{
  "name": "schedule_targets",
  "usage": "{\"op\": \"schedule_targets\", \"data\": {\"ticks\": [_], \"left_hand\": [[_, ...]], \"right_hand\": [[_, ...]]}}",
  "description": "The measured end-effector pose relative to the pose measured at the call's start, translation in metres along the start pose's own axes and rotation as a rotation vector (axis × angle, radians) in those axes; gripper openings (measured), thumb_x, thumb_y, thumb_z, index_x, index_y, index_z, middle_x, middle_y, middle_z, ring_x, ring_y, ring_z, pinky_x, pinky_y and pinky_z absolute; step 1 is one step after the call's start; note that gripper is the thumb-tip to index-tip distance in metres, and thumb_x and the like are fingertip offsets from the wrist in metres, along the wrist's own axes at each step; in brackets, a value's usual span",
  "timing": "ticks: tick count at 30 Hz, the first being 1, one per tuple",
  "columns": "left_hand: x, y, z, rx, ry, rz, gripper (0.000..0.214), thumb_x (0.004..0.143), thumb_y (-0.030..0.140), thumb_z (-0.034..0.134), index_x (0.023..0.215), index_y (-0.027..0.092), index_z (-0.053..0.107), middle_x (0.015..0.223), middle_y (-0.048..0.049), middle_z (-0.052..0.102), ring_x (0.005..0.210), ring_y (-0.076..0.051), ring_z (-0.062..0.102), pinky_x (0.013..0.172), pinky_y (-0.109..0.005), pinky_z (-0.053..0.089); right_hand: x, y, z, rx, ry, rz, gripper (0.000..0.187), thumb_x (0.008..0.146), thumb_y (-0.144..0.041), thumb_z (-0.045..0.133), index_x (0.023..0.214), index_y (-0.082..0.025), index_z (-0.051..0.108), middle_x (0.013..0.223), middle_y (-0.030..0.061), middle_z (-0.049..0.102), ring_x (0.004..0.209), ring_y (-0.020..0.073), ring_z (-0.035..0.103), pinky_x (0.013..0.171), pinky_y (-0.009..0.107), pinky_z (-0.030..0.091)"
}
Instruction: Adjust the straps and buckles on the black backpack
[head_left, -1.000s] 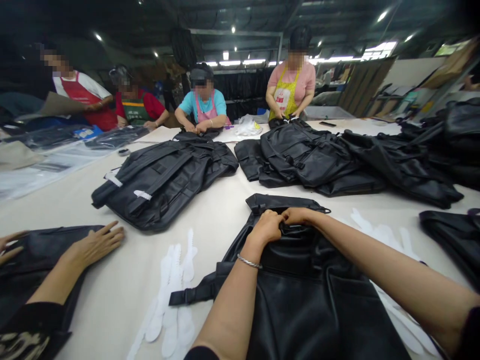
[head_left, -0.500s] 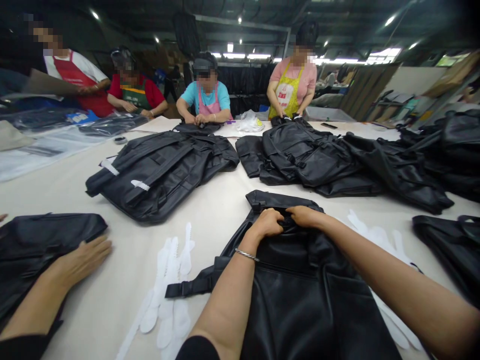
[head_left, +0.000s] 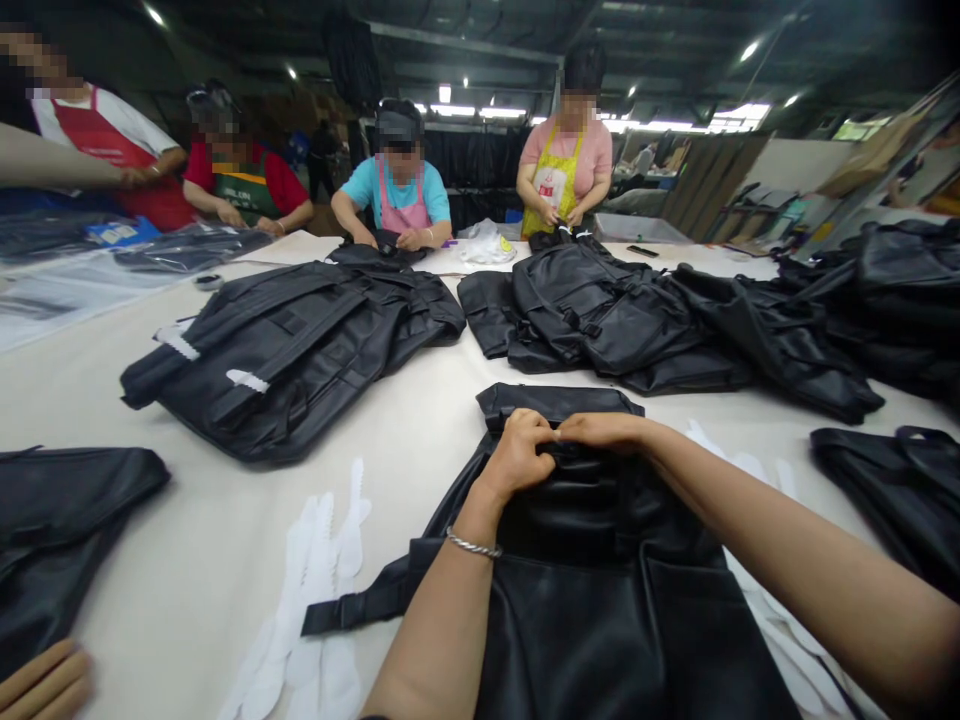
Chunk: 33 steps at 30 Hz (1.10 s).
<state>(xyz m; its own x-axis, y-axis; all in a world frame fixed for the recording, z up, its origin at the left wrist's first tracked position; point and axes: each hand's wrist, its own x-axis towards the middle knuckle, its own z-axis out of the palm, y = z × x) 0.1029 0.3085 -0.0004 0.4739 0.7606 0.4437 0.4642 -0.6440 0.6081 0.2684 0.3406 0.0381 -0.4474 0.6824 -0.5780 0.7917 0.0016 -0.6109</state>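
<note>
A black leather-like cover point(head_left: 600, 600) lies flat in front of me on the pale table point(head_left: 225, 540). My left hand point(head_left: 519, 452), with a silver bracelet on the wrist, is closed on the cover's folded top part. My right hand point(head_left: 604, 431) meets it there, fingers pinched on the same fold. A black strap point(head_left: 360, 600) trails from the cover toward the left.
White serrated plastic strips point(head_left: 322, 590) lie left of the cover, more strips point(head_left: 750, 470) to its right. Piles of black covers point(head_left: 300, 345) point(head_left: 675, 320) fill the middle. Another person's fingers point(head_left: 41, 680) show at the bottom left. Several people in aprons work along the far side.
The other person's hand at the left has pulled back off their black piece toward the bottom corner. My hands stay gripped on the cover's top fold; the view has shifted slightly right.
</note>
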Motion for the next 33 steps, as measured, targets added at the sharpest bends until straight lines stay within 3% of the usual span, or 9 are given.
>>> {"op": "schedule_targets", "data": {"ticks": [5, 9, 12, 15, 20, 25, 27, 30, 33], "left_hand": [[0.002, 0.012, -0.003, 0.082, 0.118, -0.089, 0.024, 0.065, 0.010, 0.045, 0.084, 0.018, 0.055, 0.096, -0.0037, 0.051, 0.096, -0.016, 0.042, 0.090, -0.031, 0.032], [0.001, -0.004, 0.016, 0.269, 0.034, -0.184, 0.022, 0.070, 0.012, 0.047, 0.091, 0.018, 0.049, 0.092, -0.0047, 0.051, 0.094, -0.017, 0.044, 0.094, -0.038, 0.027], [0.001, -0.019, 0.028, 0.355, 0.034, -0.196, 0.018, 0.073, 0.015, 0.048, 0.091, 0.017, 0.047, 0.089, -0.0044, 0.050, 0.092, -0.016, 0.045, 0.094, -0.038, 0.028], [0.000, -0.022, 0.031, 0.388, 0.087, -0.229, 0.018, 0.075, 0.019, 0.048, 0.093, 0.018, 0.047, 0.091, -0.0051, 0.048, 0.095, -0.018, 0.043, 0.093, -0.039, 0.029], [-0.001, -0.005, 0.031, 0.419, 0.171, -0.196, 0.023, 0.077, 0.016, 0.042, 0.099, 0.016, 0.046, 0.111, -0.0100, 0.042, 0.108, -0.021, 0.035, 0.096, -0.042, 0.026], [-0.002, 0.008, 0.043, 0.434, -0.038, -0.110, 0.024, 0.081, 0.014, 0.030, 0.083, 0.012, 0.055, 0.092, -0.0114, 0.053, 0.097, -0.021, 0.043, 0.086, -0.037, 0.036], [-0.003, 0.006, 0.051, 0.444, -0.080, -0.117, 0.026, 0.081, 0.014, 0.030, 0.090, 0.011, 0.054, 0.091, -0.0120, 0.055, 0.102, -0.022, 0.041, 0.089, -0.038, 0.033], [-0.004, 0.000, 0.060, 0.434, -0.093, -0.116, 0.029, 0.081, 0.013, 0.029, 0.101, 0.012, 0.050, 0.107, -0.0122, 0.051, 0.105, -0.020, 0.041, 0.090, -0.037, 0.033], [-0.002, -0.004, 0.061, 0.394, -0.113, -0.175, 0.026, 0.080, 0.012, 0.030, 0.096, 0.013, 0.051, 0.104, -0.0113, 0.052, 0.097, -0.018, 0.045, 0.087, -0.034, 0.036]], "right_hand": [[0.005, 0.002, -0.002, 0.258, -0.113, 0.163, 0.034, 0.076, -0.045, 0.038, 0.082, -0.018, 0.058, 0.075, 0.0029, 0.063, 0.061, 0.0141, 0.055, 0.054, 0.023, 0.042], [0.019, 0.009, 0.000, -0.085, 0.161, 0.238, 0.048, 0.081, -0.049, 0.027, 0.081, -0.014, 0.060, 0.081, 0.0091, 0.063, 0.076, 0.0189, 0.057, 0.067, 0.026, 0.043], [0.019, 0.011, 0.007, -0.341, 0.324, 0.137, 0.044, 0.084, -0.040, 0.027, 0.079, -0.012, 0.060, 0.089, 0.0140, 0.061, 0.088, 0.0227, 0.055, 0.079, 0.029, 0.038], [0.008, 0.017, 0.015, -0.448, 0.394, 0.018, 0.044, 0.083, -0.043, 0.029, 0.098, -0.011, 0.055, 0.101, 0.0151, 0.058, 0.095, 0.0240, 0.052, 0.082, 0.030, 0.036], [-0.002, 0.034, 0.021, -0.519, 0.369, 0.061, 0.059, 0.071, -0.040, 0.052, 0.120, -0.011, 0.038, 0.117, 0.0150, 0.049, 0.105, 0.0243, 0.047, 0.087, 0.030, 0.034], [0.013, 0.035, 0.038, -0.612, 0.537, 0.289, 0.044, 0.080, -0.039, 0.038, 0.114, -0.011, 0.038, 0.097, 0.0170, 0.058, 0.090, 0.0267, 0.055, 0.074, 0.037, 0.039], [0.021, 0.032, 0.046, -0.633, 0.596, 0.353, 0.038, 0.082, -0.037, 0.034, 0.108, -0.012, 0.042, 0.099, 0.0184, 0.056, 0.090, 0.0273, 0.054, 0.074, 0.039, 0.039], [0.027, 0.031, 0.051, -0.611, 0.606, 0.367, 0.032, 0.083, -0.034, 0.030, 0.098, -0.012, 0.048, 0.099, 0.0177, 0.056, 0.088, 0.0251, 0.055, 0.073, 0.037, 0.039], [0.022, 0.035, 0.043, -0.559, 0.557, 0.280, 0.031, 0.079, -0.036, 0.038, 0.095, -0.013, 0.052, 0.096, 0.0132, 0.058, 0.087, 0.0225, 0.055, 0.071, 0.030, 0.039]]}}
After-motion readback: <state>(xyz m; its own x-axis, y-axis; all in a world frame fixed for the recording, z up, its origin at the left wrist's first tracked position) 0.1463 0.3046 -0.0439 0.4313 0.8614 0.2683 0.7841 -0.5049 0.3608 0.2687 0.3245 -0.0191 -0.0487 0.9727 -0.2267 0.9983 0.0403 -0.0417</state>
